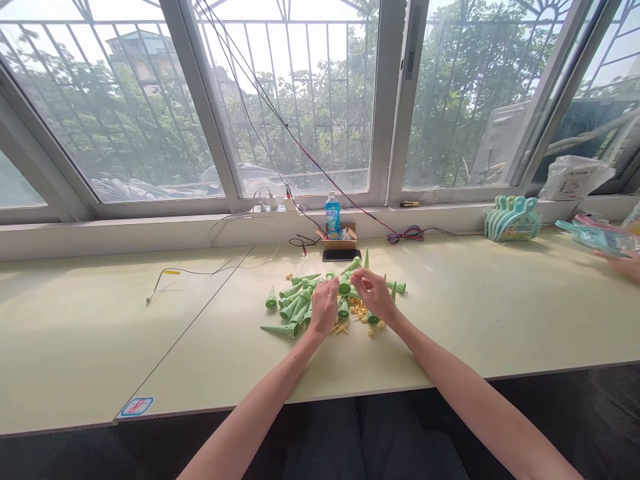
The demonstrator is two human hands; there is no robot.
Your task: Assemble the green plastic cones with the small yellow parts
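A heap of several green plastic cone spikes lies on the pale table, mixed with small yellow pieces. My left hand and my right hand meet over the heap. Both have fingers curled around one green cone held between them, its round open end facing me. The fingertips partly hide the cone's body.
A blue-labelled bottle stands in a small cardboard box behind a black phone. Cables trail across the left of the table. Teal items sit on the sill; another person's hand holds packets at far right.
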